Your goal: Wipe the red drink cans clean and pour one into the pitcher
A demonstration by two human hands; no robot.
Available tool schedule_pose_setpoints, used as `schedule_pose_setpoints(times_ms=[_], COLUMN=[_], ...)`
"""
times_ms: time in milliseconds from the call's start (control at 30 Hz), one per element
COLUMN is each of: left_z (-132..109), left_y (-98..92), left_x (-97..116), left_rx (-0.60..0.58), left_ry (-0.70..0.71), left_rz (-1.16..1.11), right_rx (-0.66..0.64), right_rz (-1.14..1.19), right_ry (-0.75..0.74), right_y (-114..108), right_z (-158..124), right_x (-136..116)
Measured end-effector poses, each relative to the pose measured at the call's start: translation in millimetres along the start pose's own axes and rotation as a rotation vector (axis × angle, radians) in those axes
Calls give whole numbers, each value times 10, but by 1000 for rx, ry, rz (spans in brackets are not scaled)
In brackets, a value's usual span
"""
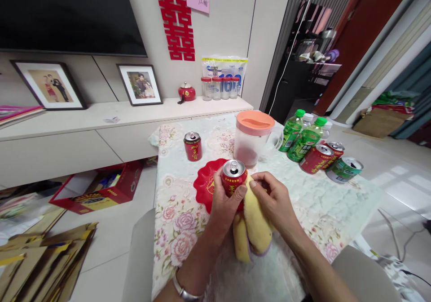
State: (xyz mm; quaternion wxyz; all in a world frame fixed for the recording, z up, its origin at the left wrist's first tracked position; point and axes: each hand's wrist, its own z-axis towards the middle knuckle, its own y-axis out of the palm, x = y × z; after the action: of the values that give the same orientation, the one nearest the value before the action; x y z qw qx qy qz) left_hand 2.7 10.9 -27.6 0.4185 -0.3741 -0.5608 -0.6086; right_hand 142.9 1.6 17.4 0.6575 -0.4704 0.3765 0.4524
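Note:
My left hand is wrapped round a red drink can with yellow lettering and a silver top, held upright. In my right hand a yellow cloth with a purple edge is pinched against the can's right side; its folds hang down over the tabletop. Behind and below the can, a red scalloped plate is partly hidden by my left hand and the can. Another red can with a dark top band stands to the left, beyond the plate.
A plastic jug with an orange lid stands behind the plate. At the right are green-capped bottles, red cans and a green can. A floral tablecloth covers the table. Flattened cardboard lies on the floor at left.

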Motion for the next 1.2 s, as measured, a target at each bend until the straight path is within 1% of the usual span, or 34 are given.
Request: schedule_pose_setpoints(times_ms=[67,133,233,300,367,400,467,600,667,767,867,967,1100,1200], left_z=[-7,-18,-50,-78,-97,-101,-94,-52,-36,-16,18,57,70,48], left_y=[4,11,24,32,37,38,36,28,27,28,22,7,-3,3], left_x=[3,11,38,65,89,97,96,45,17,-6,-20,-52,-77,-29], left_rx=[-10,-14,-16,-34,-72,-92,-112,-67,-40,-18,8,39,56,67], left_ry=[0,16,33,7,-22,-25,4,85,96,84,89,120,141,118], left_rz=[8,32,54,40,13,-4,-36,-51,-65,-120,-174,-199,-186,-107], right_rx=[11,34,93,138,175,187,188,123,89,24,-40,-69,-67,-40], right_rz=[33,20,-67,-128,-181,-196,-181,-48,-11,-25,-58,-94,-138,-138], right_ry=[-11,-70,-255,-378,-450,-462,-429,-227,-138,-64,-36,-30,-30,-38], right_y=[-7,-17,-29,-30,-27,-24,-19,-7,-2,8,20,31,40,42], right_z=[-41,-77,-108,-108,-91,-79,-52,-14,-1,23,51,71,79,70], right_x=[-64,-121,-174,-177,-154,-134,-85,23,69,127,178,229,274,261])
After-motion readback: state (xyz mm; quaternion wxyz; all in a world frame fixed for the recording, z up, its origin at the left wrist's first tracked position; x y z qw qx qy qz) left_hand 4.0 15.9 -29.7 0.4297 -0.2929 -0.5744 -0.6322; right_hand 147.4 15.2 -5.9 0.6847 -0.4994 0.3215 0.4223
